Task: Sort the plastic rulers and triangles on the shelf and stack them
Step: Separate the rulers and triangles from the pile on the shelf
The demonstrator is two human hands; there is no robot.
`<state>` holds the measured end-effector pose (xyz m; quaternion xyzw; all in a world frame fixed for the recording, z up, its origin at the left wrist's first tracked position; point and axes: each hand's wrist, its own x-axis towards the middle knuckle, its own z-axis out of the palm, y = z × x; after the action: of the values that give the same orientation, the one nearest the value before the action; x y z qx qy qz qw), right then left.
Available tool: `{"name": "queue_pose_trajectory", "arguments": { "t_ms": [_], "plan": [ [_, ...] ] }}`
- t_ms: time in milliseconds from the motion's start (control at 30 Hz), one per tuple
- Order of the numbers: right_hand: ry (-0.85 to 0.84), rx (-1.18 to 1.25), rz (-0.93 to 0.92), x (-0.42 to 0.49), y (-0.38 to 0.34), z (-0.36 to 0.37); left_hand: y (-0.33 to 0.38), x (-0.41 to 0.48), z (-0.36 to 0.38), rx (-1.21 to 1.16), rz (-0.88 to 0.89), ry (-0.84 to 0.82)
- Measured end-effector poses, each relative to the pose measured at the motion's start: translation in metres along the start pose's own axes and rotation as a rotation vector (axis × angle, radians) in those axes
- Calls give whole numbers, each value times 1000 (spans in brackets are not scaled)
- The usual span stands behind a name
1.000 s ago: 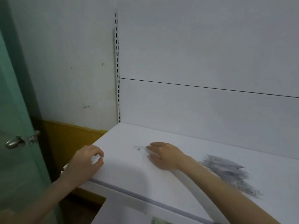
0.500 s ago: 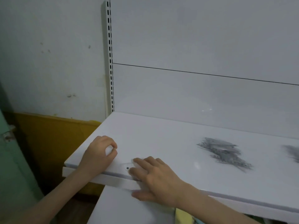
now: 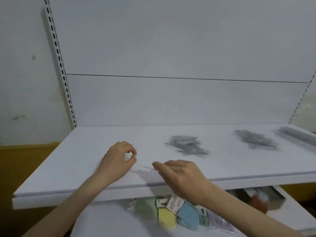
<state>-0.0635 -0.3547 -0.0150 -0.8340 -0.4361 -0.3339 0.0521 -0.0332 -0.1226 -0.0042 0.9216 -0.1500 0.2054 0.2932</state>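
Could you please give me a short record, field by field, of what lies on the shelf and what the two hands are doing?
surface: white shelf board
heaps: three grey, blurred heaps of clear plastic rulers and triangles: left pile, middle pile, right pile
loose item: faint clear plastic piece between the hands, shape unclear
left hand: fingers curled, thumb and forefinger nearly meeting; any hold cannot be told
right hand: fingers extended, tips on the shelf beside the loose piece
below: coloured packets on the lower shelf
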Motion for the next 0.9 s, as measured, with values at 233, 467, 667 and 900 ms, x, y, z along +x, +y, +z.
{"name": "queue_pose_trajectory", "arguments": {
  "t_ms": [233,467,667,900],
  "plan": [
    [26,-100,389,-69,79,-43,44,23,39,-5,35,-66],
    [-71,-100,588,-26,133,-15,31,16,30,-32,-5,-29],
    [-441,-79,575,14,144,32,1,4,7,23,-69,21],
    [-502,106,647,-1,133,6,2,6,11,-7,-28,-18]
  ]
}}
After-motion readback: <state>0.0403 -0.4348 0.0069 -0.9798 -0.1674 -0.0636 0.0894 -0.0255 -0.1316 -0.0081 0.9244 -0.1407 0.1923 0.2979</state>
